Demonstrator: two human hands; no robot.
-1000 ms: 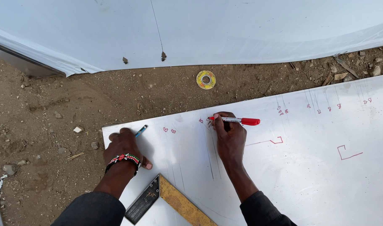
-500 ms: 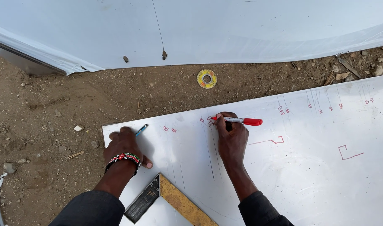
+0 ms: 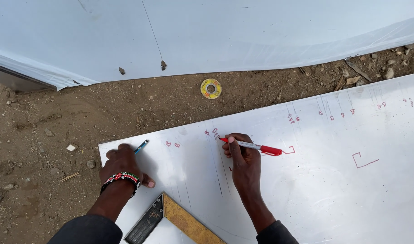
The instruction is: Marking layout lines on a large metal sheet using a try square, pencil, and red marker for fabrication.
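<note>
A white sheet [image 3: 306, 190] lies on dirt ground [image 3: 57, 126] — the right hand [image 3: 244, 160] grips a red marker [image 3: 254, 147], tip on it. The left hand [image 3: 124, 163] presses the sheet's corner, fingers closed on a blue pen [image 3: 141, 146]; a try square [image 3: 170, 221] lies near — a yellow ring [image 3: 211, 88] beyond.

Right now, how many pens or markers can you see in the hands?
2. A red marker is in the right hand, its tip on the white sheet. A blue pen sticks out of the left hand.
</note>
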